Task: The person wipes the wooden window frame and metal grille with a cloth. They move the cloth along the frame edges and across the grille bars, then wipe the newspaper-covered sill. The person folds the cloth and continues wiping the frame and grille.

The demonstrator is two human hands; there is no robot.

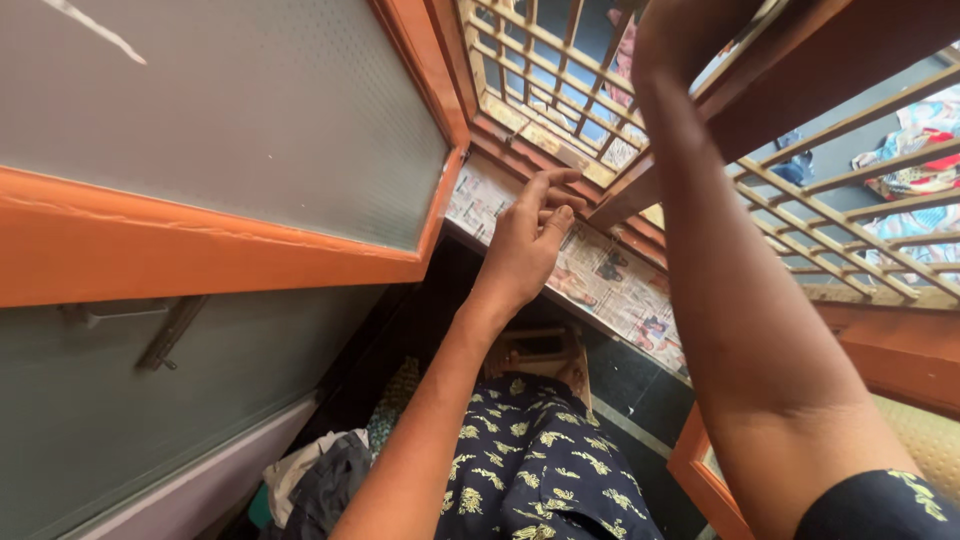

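Observation:
My left hand (525, 240) reaches to the newspaper-lined window sill (615, 285). Its fingertips rest at the lower wooden bar of the window grille (560, 75), fingers loosely bent, and I see nothing in it. My right arm rises along the right side of the view. Only the wrist and heel of my right hand (685, 25) show at the top edge, against an orange-brown wooden frame member (800, 75); the fingers are cut off. An open window shutter (230, 120) with frosted glass and an orange frame hangs at the left.
Below are my legs in dark trousers with a yellow pattern (540, 460) and a small wooden stool (540, 350). A pile of clothes (310, 470) lies by the grey wall. Coloured laundry (920, 170) shows through the grille at right.

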